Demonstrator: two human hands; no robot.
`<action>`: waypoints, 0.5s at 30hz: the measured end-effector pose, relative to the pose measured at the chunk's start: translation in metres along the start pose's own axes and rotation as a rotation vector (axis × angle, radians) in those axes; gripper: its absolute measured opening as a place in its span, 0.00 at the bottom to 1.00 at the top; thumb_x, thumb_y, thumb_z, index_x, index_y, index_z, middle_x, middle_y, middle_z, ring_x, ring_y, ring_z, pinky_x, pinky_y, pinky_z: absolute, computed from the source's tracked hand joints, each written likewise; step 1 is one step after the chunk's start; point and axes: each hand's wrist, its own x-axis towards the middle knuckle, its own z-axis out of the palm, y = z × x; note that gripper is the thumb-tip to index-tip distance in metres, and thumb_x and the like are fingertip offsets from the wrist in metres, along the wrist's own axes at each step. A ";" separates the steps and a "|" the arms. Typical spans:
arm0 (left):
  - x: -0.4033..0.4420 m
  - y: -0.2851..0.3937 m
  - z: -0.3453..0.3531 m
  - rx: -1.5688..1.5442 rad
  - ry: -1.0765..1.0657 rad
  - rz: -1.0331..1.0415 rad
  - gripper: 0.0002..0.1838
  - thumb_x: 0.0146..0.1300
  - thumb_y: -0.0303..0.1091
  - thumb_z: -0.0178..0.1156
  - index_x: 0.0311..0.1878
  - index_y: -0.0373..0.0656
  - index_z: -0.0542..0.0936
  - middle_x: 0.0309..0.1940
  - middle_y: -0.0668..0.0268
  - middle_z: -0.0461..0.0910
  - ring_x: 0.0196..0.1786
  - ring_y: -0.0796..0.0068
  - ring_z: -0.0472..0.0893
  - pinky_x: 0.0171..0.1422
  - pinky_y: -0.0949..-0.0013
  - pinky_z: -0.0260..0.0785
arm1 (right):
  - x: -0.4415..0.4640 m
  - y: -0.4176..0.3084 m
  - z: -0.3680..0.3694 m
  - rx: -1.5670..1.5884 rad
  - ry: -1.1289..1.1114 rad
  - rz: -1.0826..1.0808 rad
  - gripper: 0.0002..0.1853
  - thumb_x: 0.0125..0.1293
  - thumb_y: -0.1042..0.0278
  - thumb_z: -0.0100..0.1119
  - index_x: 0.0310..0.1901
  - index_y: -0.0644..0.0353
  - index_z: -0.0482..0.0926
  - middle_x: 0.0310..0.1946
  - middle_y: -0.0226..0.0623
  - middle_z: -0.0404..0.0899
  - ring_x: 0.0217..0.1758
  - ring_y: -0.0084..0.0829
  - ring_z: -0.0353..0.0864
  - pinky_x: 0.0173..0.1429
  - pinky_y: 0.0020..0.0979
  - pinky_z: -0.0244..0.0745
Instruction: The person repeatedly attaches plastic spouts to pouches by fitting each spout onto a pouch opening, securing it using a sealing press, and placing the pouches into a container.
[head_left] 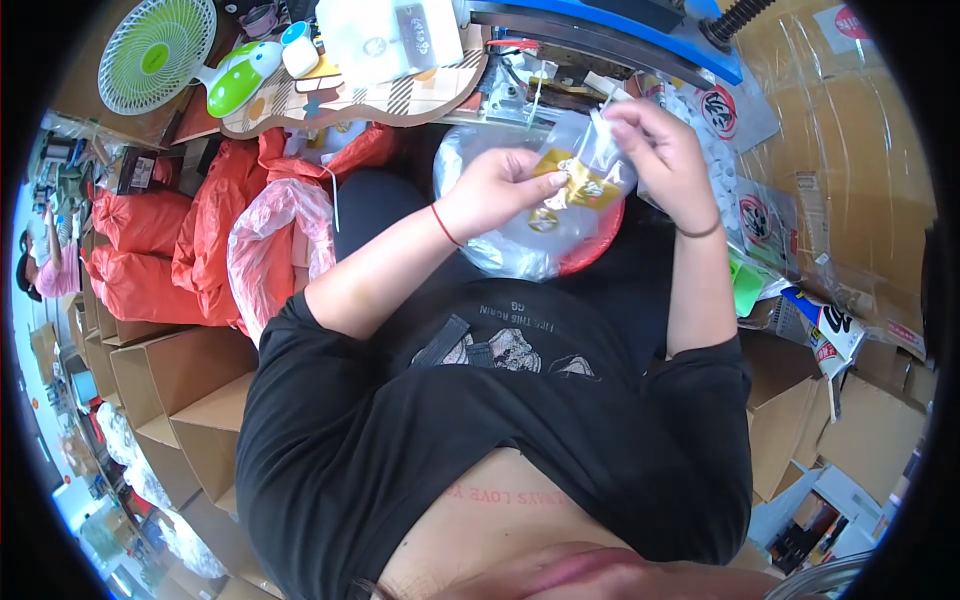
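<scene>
Up front there's the patterned desk (pixel 400 105), a green-and-white fan (pixel 155 58) at its left end. Red bags (pixel 215 215) bunch below, left of the plastic-lined basin (pixel 520 235) by the lap. And over that basin, here's the clear packet (pixel 583 185) with gold print: left hand's (pixel 505 188) grip pinching its printed side, right hand's (pixel 660 150) grip pinching its upper end!

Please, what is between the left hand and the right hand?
In the head view, a clear packet with gold print is between the left hand and right hand.
</scene>
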 end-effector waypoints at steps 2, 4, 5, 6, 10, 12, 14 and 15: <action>-0.003 0.003 0.010 -0.164 -0.118 -0.083 0.14 0.71 0.38 0.63 0.49 0.37 0.84 0.38 0.68 0.86 0.40 0.86 0.82 0.47 0.78 0.75 | -0.003 0.004 -0.019 -0.072 -0.157 -0.095 0.11 0.76 0.66 0.55 0.49 0.66 0.80 0.40 0.27 0.81 0.43 0.20 0.77 0.49 0.24 0.71; -0.004 0.006 0.023 -0.292 -0.183 -0.250 0.12 0.69 0.34 0.65 0.51 0.38 0.84 0.43 0.65 0.87 0.43 0.80 0.85 0.51 0.75 0.76 | -0.010 0.006 -0.023 -0.110 -0.219 -0.073 0.14 0.77 0.63 0.53 0.49 0.66 0.80 0.40 0.27 0.82 0.43 0.22 0.77 0.50 0.25 0.71; -0.005 0.007 0.026 -0.298 -0.183 -0.252 0.12 0.69 0.34 0.65 0.51 0.38 0.84 0.43 0.65 0.87 0.43 0.80 0.85 0.51 0.75 0.76 | -0.015 0.008 -0.024 -0.037 -0.150 -0.001 0.14 0.77 0.62 0.53 0.51 0.65 0.80 0.41 0.27 0.82 0.43 0.22 0.77 0.50 0.24 0.71; -0.005 0.009 0.027 -0.319 -0.202 -0.272 0.12 0.67 0.32 0.65 0.51 0.37 0.84 0.43 0.64 0.87 0.43 0.80 0.85 0.51 0.75 0.77 | -0.018 0.011 -0.027 0.033 -0.079 0.066 0.15 0.78 0.62 0.52 0.52 0.65 0.80 0.41 0.28 0.82 0.43 0.21 0.77 0.49 0.23 0.71; 0.020 0.002 0.012 -0.314 -0.102 -0.167 0.15 0.64 0.27 0.66 0.53 0.35 0.82 0.45 0.61 0.86 0.46 0.75 0.86 0.55 0.70 0.78 | -0.043 0.050 -0.062 0.693 0.404 0.343 0.16 0.78 0.62 0.50 0.60 0.61 0.71 0.42 0.33 0.75 0.38 0.23 0.75 0.34 0.18 0.68; 0.039 0.006 -0.004 -0.386 0.005 -0.193 0.15 0.61 0.23 0.66 0.52 0.34 0.82 0.44 0.61 0.86 0.45 0.73 0.86 0.53 0.68 0.79 | -0.049 0.042 -0.054 0.910 0.598 0.457 0.16 0.78 0.64 0.50 0.62 0.62 0.69 0.44 0.34 0.75 0.40 0.24 0.77 0.33 0.17 0.69; 0.054 0.017 -0.016 -0.408 0.034 -0.227 0.14 0.62 0.22 0.65 0.51 0.35 0.81 0.45 0.61 0.85 0.47 0.70 0.86 0.54 0.65 0.81 | -0.061 0.063 -0.054 0.930 0.503 0.457 0.16 0.77 0.67 0.51 0.61 0.62 0.69 0.49 0.38 0.77 0.41 0.24 0.77 0.33 0.18 0.70; 0.057 0.016 -0.017 -0.401 0.041 -0.218 0.14 0.62 0.22 0.65 0.51 0.35 0.81 0.45 0.61 0.85 0.47 0.70 0.86 0.54 0.65 0.81 | -0.064 0.063 -0.051 0.905 0.471 0.472 0.16 0.77 0.67 0.52 0.61 0.62 0.69 0.51 0.39 0.77 0.42 0.24 0.77 0.33 0.18 0.70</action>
